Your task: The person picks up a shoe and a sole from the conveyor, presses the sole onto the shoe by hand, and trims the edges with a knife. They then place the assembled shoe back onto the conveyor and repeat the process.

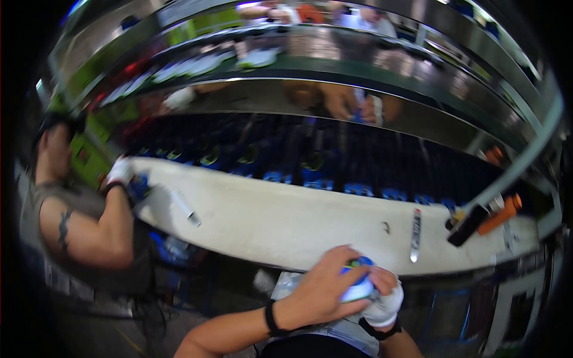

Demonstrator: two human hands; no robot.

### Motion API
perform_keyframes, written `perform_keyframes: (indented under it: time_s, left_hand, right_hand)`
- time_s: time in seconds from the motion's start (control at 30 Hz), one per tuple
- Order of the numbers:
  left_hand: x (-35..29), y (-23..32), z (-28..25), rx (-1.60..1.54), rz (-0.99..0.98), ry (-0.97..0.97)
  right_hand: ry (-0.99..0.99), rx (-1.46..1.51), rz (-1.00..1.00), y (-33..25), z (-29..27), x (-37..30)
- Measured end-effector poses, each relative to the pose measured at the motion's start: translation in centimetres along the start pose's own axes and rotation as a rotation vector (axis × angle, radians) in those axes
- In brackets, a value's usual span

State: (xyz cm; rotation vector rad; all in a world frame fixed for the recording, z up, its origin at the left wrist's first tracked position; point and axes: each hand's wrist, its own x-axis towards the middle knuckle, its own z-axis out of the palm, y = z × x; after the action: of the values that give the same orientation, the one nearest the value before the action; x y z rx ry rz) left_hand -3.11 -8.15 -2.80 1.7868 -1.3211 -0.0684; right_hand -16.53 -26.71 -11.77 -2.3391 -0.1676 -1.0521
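Observation:
In front of my body, below the white bench's near edge, both hands close round a blue shoe (358,287) with a pale, shiny patch. My left hand (322,286) is bare, with a dark band at the wrist, and its fingers wrap over the shoe from the left. On the other side my right hand (384,298), in a white glove that leaves the fingertips bare, grips the shoe with bent fingers. Much of the shoe is hidden by the fingers, and motion blurs it.
On the white bench (286,209) lie a marker-like stick (415,235), a white tube (186,209) and an orange-handled tool (500,215). Behind it runs a dark row of blue shoes (316,173). Pale soles (197,64) line a shelf. A co-worker (89,221) stands at left.

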Motion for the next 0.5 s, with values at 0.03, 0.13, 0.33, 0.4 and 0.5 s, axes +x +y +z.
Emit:
perform_keyframes:
  time_s: [0.03, 0.13, 0.33, 0.4, 0.5]
  left_hand:
    - [-0.7, -0.1, -0.2, 0.011, -0.028, 0.006]
    - [-1.7, 0.3, -1.1, 0.040, -0.114, -0.022]
    - [-2.1, 0.0, 0.1, 0.066, -0.099, 0.013]
    - [-2.5, 0.1, 0.4, 0.120, -0.083, 0.018]
    - [-3.0, 0.4, 0.8, 0.170, -0.059, 0.057]
  right_hand:
    - [-0.001, 0.036, 0.013, -0.3, 0.1, 0.2]
    - [-0.067, 0.122, 0.045, 0.0, 0.2, 0.6]
    - [-0.057, 0.112, 0.026, 0.2, -0.4, 0.9]
    - [-0.044, 0.129, 0.060, 0.0, -0.6, 0.8]
    - [-0.089, 0.199, 0.095, -0.2, -1.3, 1.6]
